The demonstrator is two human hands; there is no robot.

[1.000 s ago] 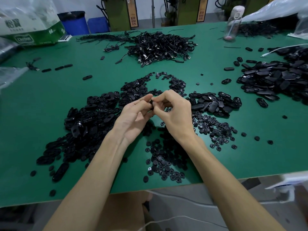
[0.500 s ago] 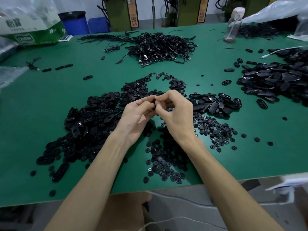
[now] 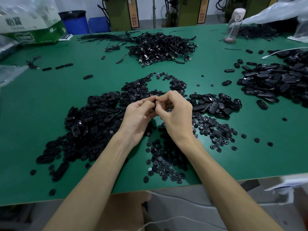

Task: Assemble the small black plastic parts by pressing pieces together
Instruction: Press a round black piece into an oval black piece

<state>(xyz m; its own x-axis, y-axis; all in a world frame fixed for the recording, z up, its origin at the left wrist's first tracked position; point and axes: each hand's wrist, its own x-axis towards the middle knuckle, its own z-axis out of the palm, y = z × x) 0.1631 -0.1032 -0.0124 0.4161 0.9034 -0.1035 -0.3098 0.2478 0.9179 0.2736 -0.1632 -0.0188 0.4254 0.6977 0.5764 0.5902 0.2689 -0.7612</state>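
Note:
My left hand and my right hand meet fingertip to fingertip above the middle of the green table. Between them they pinch a small black plastic part, mostly hidden by the fingers. A heap of oval black shells lies to the left of my hands. Small round black discs are scattered below and to the right of them. A smaller pile of oval shells sits just right of my right hand.
A tangle of black cables lies at the table's back centre. Another big pile of black shells fills the right side. A clear bottle stands at the back right, a green-and-white package at the back left.
Both hands have stayed in the same spot, fingertips together on the small part; only slight finger shifts show.

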